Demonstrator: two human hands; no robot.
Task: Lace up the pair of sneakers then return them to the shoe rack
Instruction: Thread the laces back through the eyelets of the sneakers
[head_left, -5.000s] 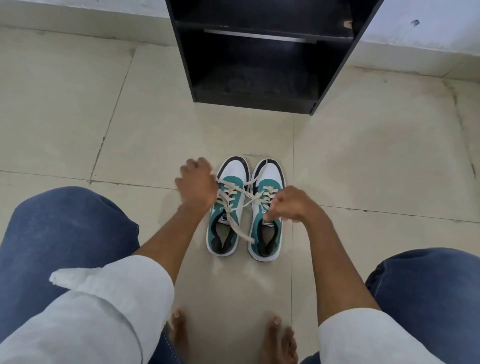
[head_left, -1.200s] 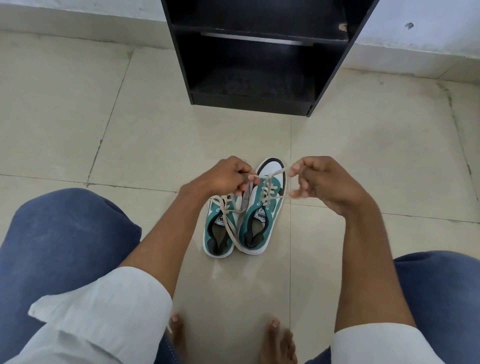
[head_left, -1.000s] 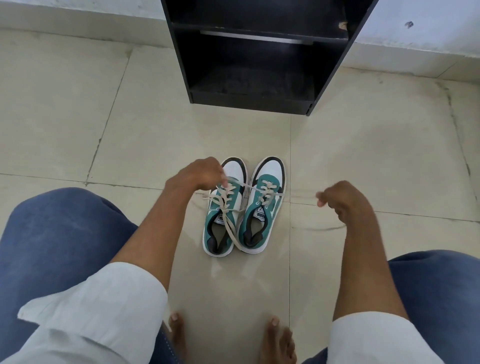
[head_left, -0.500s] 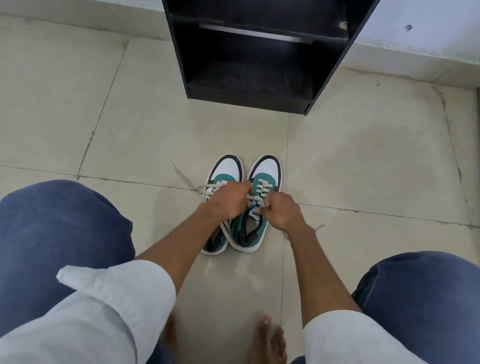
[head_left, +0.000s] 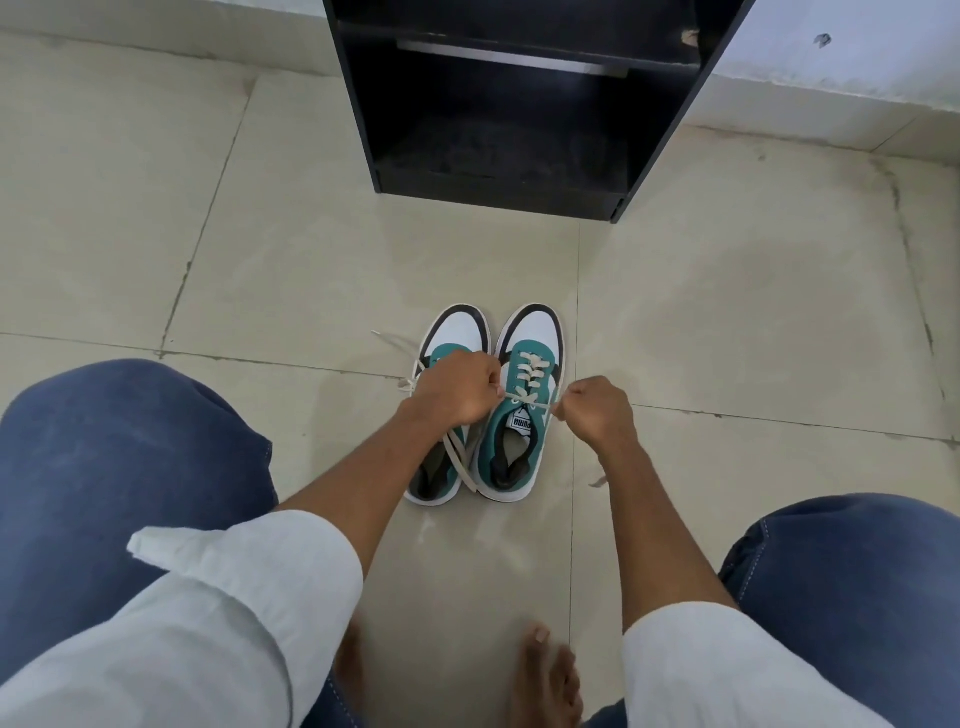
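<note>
Teal sneakers: right-hand sneaker (head_left: 521, 410) and left-hand sneaker (head_left: 447, 415) stand side by side on the floor tiles (head_left: 727, 312), centre frame, below the black shoe rack (head_left: 519, 104).
Left hand (head_left: 460, 387): fisted on one lace (head_left: 524, 400) end.
Right hand (head_left: 597, 410): pinching the other end.
Risk: uneven pulling may drag the light sneaker sideways.
Loose lace: left-hand sneaker's ends trail free, likely to snag.
</note>
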